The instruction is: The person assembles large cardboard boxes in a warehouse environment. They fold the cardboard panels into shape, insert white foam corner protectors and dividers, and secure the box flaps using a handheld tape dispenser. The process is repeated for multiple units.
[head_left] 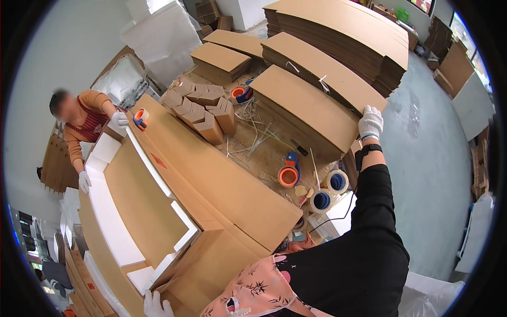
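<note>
My right hand (371,122), in a white knit glove, is stretched far out, its fingers curled over the near end of a flat cardboard sheet (338,79) on a tied stack. My left hand (157,305), also gloved, is at the lower edge, thumb and fingers apart, by the near corner of a long open cardboard box (211,232). White foam strips (108,211) line the box around a brown cardboard panel (140,193). Across the box, a co-worker (87,119) in white gloves has both hands on its far end.
An orange-and-blue tape dispenser (289,171) lies on the worktable (248,134) beside tape rolls (322,201), plastic straps and a black-handled cutter (299,147). Folded cardboard pieces (203,111) and another cardboard stack (306,100) are there too. A taller stack (343,26) stands behind; grey floor (422,174) lies to the right.
</note>
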### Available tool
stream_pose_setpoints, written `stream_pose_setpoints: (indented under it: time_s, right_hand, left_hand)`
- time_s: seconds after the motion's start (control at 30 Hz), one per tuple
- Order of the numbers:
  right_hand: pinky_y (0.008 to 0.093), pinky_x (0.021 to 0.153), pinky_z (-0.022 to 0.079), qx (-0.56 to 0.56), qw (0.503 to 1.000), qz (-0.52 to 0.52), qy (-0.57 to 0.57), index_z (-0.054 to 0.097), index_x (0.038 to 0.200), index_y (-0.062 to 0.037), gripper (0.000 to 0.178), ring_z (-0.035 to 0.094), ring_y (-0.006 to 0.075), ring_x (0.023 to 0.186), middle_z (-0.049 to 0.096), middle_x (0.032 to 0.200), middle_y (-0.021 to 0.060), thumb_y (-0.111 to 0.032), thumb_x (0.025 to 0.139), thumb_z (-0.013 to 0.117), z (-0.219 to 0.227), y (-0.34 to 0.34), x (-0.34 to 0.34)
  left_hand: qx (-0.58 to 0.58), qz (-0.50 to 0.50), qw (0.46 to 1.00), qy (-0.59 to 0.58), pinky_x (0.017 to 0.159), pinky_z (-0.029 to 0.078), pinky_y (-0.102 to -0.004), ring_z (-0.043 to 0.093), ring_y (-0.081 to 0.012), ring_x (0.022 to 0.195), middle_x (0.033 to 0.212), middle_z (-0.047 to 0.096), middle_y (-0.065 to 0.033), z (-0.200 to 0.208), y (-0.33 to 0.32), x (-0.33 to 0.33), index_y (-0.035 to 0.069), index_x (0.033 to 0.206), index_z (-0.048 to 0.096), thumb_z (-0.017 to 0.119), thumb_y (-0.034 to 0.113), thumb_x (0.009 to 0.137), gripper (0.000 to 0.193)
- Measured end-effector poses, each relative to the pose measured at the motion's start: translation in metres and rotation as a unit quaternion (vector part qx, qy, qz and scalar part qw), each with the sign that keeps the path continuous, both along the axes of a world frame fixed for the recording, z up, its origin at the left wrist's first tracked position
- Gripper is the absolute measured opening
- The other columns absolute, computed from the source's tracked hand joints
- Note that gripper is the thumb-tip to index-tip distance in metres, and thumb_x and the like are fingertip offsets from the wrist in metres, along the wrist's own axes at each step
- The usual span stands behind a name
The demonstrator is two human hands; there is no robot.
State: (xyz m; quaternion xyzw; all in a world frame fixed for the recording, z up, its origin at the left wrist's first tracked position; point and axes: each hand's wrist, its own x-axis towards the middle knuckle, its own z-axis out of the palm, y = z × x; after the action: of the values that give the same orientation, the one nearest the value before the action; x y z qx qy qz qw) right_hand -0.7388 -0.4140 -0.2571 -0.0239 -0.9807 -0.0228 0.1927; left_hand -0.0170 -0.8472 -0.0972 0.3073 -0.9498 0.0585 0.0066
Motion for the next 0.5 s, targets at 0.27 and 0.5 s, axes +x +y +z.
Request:
stream_pose_setpoints:
  time_s: [0.27, 0.5]
  right_hand:
    - [0.0455, 0.077, 0.053, -0.069, 0.973, 0.108, 0.190, 0.061, 0.100, -0.0090, 0.012, 0.064, 0.0340, 0.090, 0.066, 0.092, 0.0128, -0.018, 0.094, 0.056, 0.063, -0.001, 0.034]
    - [0.0300, 0.061, 0.049, -0.466, 0.819, 0.329, 0.058, 0.067, 0.114, -0.0042, 0.023, 0.062, 0.0189, 0.066, 0.069, 0.087, 0.0070, -0.014, 0.093, 0.062, 0.159, -0.091, 0.187]
  left_hand:
    - [0.018, 0.012, 0.998, 0.056, 0.101, 0.047, -0.0461, 0.058, -0.0409, 0.119, 0.129, 0.061, -0.0253, 0.007, -0.015, 0.003, 0.001, 0.122, 0.065, 0.066, 0.019, 0.093, 0.034]
    - [0.224, 0.168, 0.887, 0.368, 0.108, 0.041, -0.0432, 0.051, -0.0341, 0.128, 0.142, 0.051, -0.0221, 0.002, -0.068, 0.036, -0.008, 0.131, 0.055, 0.052, 0.012, 0.099, 0.038]
